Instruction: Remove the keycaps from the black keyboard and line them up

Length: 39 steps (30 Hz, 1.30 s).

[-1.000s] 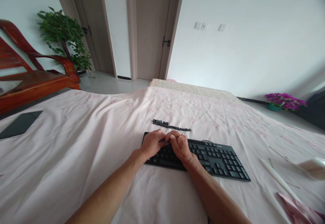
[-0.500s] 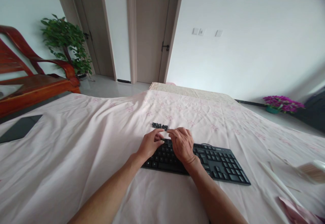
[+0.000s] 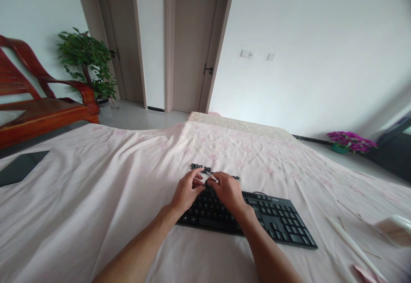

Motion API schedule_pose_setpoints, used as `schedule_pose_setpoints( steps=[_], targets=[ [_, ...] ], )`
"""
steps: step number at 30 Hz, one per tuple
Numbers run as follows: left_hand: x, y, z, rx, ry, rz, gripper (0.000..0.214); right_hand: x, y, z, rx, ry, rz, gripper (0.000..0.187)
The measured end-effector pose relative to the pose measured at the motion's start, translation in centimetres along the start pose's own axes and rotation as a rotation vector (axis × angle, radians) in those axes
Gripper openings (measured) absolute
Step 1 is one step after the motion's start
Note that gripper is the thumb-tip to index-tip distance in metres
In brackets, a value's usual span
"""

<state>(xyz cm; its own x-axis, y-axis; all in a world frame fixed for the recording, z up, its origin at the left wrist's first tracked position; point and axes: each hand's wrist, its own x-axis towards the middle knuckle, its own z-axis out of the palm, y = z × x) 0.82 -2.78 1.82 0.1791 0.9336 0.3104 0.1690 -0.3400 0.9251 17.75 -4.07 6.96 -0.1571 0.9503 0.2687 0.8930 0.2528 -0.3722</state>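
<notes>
Count: one black keyboard, lying on the cloth at the near centre, right of the middle at its far end; two hands; one slim metal tool; a row of loose black keys just beyond the keyboard's far edge, partly covered by the hands, so their number cannot be told. One dark flat slab lies at far left of the cloth. At right, one container of thin sticks and one white rod. Three wall plates and two doors stand beyond.

Differences: one second ago the hands were together over the keyboard's far left part; they are now slightly apart and by its far edge, next to the loose keys. The metal tool is now visible between them. The view has tilted upward.

Fingers: the right hand is closed, thumb and fingertips pinching the metal tool, which points left and away. The left hand is half open, forefinger lifted clear of the thumb, remaining fingers curled; whether it grips a small piece cannot be told.
</notes>
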Motion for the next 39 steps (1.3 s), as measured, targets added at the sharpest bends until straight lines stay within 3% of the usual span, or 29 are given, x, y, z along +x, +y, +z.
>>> schedule_pose_setpoints(
  steps=[3,8,14,22,32,39],
  targets=[
    [0.0,0.0,0.0,0.161,0.052,0.064,0.048,1.6,1.4,-0.7,-0.009,0.011,0.144,0.015],
    [0.0,0.4,-0.1,0.32,-0.001,0.109,0.031,4.8,3.6,-0.6,-0.111,-0.053,0.283,0.017],
    [0.0,0.5,-0.2,0.355,-0.029,0.113,0.027,6.9,4.3,1.1,-0.196,-0.129,0.278,0.019],
    [-0.1,0.8,-0.2,0.389,-0.045,0.11,0.021,7.6,5.0,2.1,-0.205,-0.177,0.271,0.02],
    [0.0,0.7,-0.3,0.411,-0.056,0.113,0.02,7.8,5.7,2.0,-0.205,-0.17,0.259,0.023],
    [0.0,0.9,-0.3,0.41,-0.066,0.122,0.02,8.3,4.1,1.9,-0.226,-0.133,0.156,0.026]
  ],
)
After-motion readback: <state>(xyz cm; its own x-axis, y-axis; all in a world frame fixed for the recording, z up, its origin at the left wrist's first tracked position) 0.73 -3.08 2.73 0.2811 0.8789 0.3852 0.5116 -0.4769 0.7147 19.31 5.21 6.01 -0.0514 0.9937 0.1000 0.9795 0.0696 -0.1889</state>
